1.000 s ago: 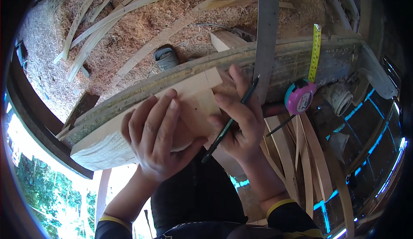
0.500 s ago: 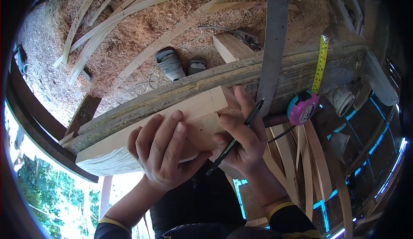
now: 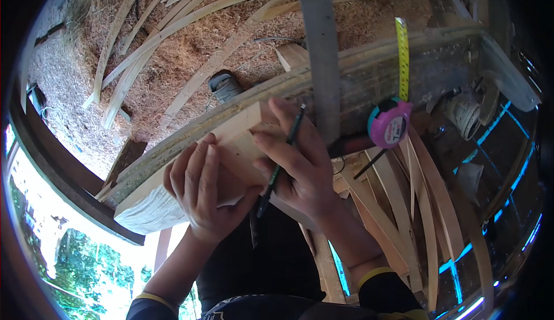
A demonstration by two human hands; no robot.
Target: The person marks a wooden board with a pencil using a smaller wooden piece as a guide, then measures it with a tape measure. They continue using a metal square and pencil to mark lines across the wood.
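A pale wooden block (image 3: 156, 190) with a stepped cut at its near right end lies along a weathered beam (image 3: 358, 81). My left hand (image 3: 202, 190) grips the block, its fingers over the upper side and its thumb toward the cut. My right hand (image 3: 303, 170) is closed around a dark pencil (image 3: 283, 161), which slants across the fingers. The fingers of that hand also touch the block's cut end. Part of the cut is hidden behind both hands.
A flat metal blade (image 3: 321, 55) crosses the beam. Right of it is a pink-and-teal tape measure (image 3: 389, 125) with its yellow tape (image 3: 403, 60) extended. Wood strips (image 3: 398, 199) lie below, and shavings (image 3: 173, 66) cover the ground. A sandal (image 3: 225, 86) lies beyond the beam.
The view has shifted, so the blade and tape measure appear farther left. Both hands keep their hold, and the pencil now stands slightly steeper in the picture.
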